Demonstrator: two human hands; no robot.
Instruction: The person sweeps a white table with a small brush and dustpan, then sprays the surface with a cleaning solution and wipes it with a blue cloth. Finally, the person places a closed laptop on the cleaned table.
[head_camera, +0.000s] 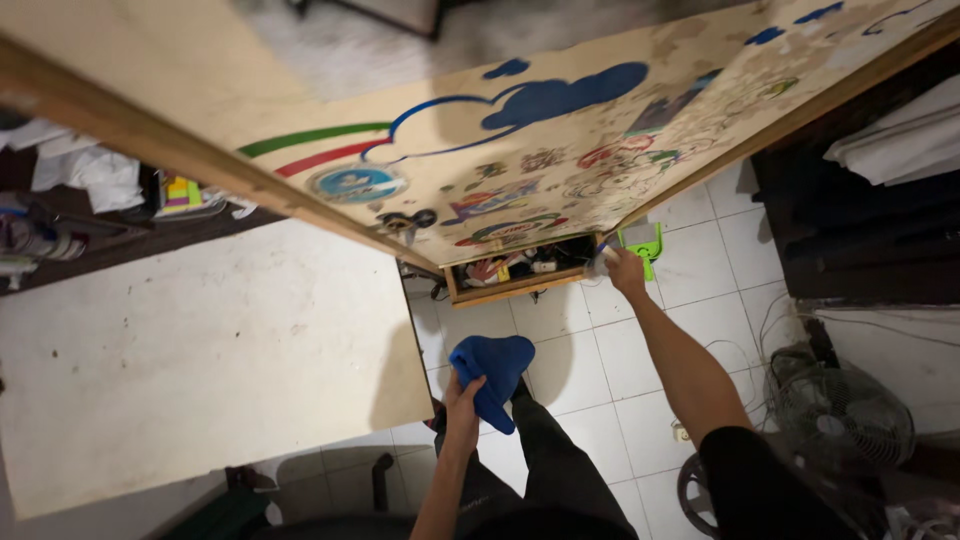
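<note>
Nearest: left hand (462, 405) clenched on a blue cloth (493, 372), held low above the white tiled floor (590, 370), just off the corner of a pale table top (200, 360). The cloth droops in soft folds — light and limp by the look of it, likely to bunch wherever pinched; a gathered fistful near the middle seems the surest hold.

Right hand (624, 270) reaches further out, fingers closed around a small pale object, blurred — cannot tell what it is. It sits at the lower edge of a sticker-covered board (560, 150), beside an open wooden compartment (520, 272) cluttered with small items. A green dustpan (642, 243) stands just behind the hand.

Right edge: a floor fan (845, 415).
</note>
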